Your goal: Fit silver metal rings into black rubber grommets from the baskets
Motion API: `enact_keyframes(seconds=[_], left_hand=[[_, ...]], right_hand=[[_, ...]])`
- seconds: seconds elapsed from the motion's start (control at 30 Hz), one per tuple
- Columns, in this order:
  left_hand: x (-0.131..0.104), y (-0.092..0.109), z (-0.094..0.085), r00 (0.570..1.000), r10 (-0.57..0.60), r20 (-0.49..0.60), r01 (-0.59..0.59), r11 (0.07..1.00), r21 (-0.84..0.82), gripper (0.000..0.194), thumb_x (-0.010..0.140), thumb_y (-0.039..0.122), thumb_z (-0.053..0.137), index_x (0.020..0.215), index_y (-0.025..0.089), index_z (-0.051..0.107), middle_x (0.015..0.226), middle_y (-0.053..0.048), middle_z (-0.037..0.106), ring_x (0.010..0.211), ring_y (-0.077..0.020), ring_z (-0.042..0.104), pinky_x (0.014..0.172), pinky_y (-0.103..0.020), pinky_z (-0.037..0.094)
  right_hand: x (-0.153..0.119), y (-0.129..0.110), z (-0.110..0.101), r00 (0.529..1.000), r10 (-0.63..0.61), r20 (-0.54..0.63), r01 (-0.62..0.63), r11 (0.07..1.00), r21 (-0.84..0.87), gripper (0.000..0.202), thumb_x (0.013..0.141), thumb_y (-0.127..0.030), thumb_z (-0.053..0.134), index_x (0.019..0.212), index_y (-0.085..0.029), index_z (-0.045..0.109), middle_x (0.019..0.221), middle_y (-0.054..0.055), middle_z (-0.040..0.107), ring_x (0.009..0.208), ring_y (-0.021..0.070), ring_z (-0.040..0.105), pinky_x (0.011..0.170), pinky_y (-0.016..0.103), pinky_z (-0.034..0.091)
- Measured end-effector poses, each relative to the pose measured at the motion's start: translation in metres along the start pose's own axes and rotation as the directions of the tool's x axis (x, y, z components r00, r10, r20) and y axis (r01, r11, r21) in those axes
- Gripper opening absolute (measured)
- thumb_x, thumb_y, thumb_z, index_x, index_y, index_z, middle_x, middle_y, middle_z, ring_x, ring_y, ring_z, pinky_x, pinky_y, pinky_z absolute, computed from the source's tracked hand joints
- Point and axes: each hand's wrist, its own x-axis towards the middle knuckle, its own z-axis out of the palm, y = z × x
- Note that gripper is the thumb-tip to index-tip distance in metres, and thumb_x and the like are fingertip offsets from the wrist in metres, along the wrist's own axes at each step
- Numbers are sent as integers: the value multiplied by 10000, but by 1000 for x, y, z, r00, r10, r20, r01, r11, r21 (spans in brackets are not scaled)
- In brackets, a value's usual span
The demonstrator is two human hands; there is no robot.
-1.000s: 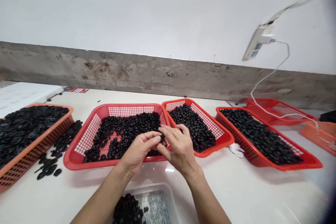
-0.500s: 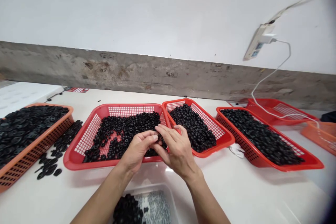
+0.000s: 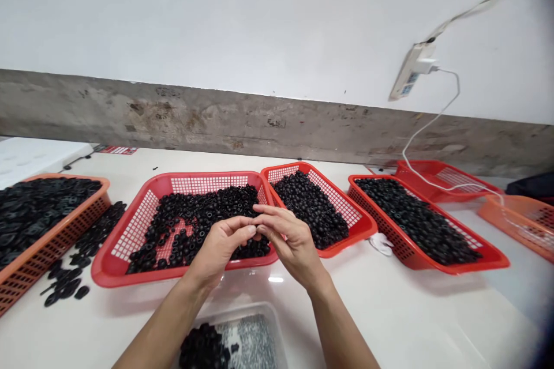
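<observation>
My left hand [image 3: 223,248] and my right hand [image 3: 289,239] meet fingertip to fingertip above the front right of a red basket [image 3: 116,278]. Both are closed in a pinch, and whatever sits between the fingers is hidden by them. Small black rings [image 3: 201,213] fill much of that basket, with a bare patch of red floor at its left. Below my wrists stands a clear plastic box [image 3: 277,331]. It holds black pieces [image 3: 203,346] on its left side and many small silvery metal parts [image 3: 256,343] on its right.
Right of centre stand two more red baskets [image 3: 367,229] [image 3: 489,262] of black pieces. An orange basket [image 3: 97,207] of flat black parts is at the left, with loose parts [image 3: 69,285] beside it. A white cable [image 3: 426,127] hangs from a power strip [image 3: 407,72].
The view has shifted slightly, so the baskets appear further left. My hands stay together; the right fingers have closed in more over the left fingertips.
</observation>
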Motion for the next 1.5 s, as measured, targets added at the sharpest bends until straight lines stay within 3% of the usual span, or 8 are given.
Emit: enact_keyframes(seconds=[0.27,0.37,0.47,0.6,0.83,1.07,1.27,1.5], left_hand=[[-2,3,1,999,42,13,-42,999,-31,170,792,292,723,888,164,779,776,-17,673,739,-129,524,708,-224,415],[-1,2,3,1000,22,-15,-23,997,-75,174,786,299,728,871,152,768,726,-3,641,705,-120,512,714,-226,427],[0,0,5,1000,13,-10,-14,995,-101,175,786,296,726,868,147,765,733,-8,654,704,-125,534,719,-234,446],[0,-1,6,998,45,-36,-48,995,-84,156,799,267,708,886,153,771,784,-20,692,755,-137,563,758,-235,455],[1,-3,4,999,43,-17,-43,999,-33,175,805,283,710,910,161,778,804,-22,700,786,-148,561,789,-252,454],[4,-1,-8,992,-22,123,7,993,119,229,843,337,682,912,146,787,724,-11,654,707,-129,491,709,-244,410],[2,1,-5,997,51,57,-58,990,129,203,829,325,689,898,165,794,749,-14,685,746,-148,525,752,-257,430],[-1,0,3,998,59,19,-61,988,141,213,827,326,677,889,158,792,774,-26,702,762,-167,560,773,-269,459]], right_hand=[[0,-1,0,999,-47,5,46,999,23,193,976,-249,570,1115,-270,702,1102,45,742,1039,183,682,939,359,487],[-1,-3,4,991,-124,44,131,965,-227,326,944,-310,635,1259,-232,610,1204,76,703,1117,204,648,984,387,430],[-2,-6,11,978,-199,63,205,858,-471,333,955,-275,606,1269,-170,574,1254,125,675,1120,227,645,992,422,379],[-3,-8,19,974,-228,5,188,790,-584,290,973,-256,552,1234,-132,575,1213,145,694,1087,227,662,997,436,346],[-2,-6,18,964,-264,-4,207,764,-611,191,955,-231,552,1125,-160,607,1117,117,735,1004,208,691,1000,435,338],[-4,3,14,963,-269,24,233,780,-581,198,961,-254,563,1121,-138,581,1043,113,739,929,214,704,1027,470,377],[-2,5,19,949,-315,36,287,808,-515,211,977,-204,505,1170,-126,539,998,122,708,938,216,677,898,370,546],[-2,12,17,929,-368,40,341,810,-477,165,988,-230,504,1111,-137,563,896,95,710,848,205,696,913,370,570]])
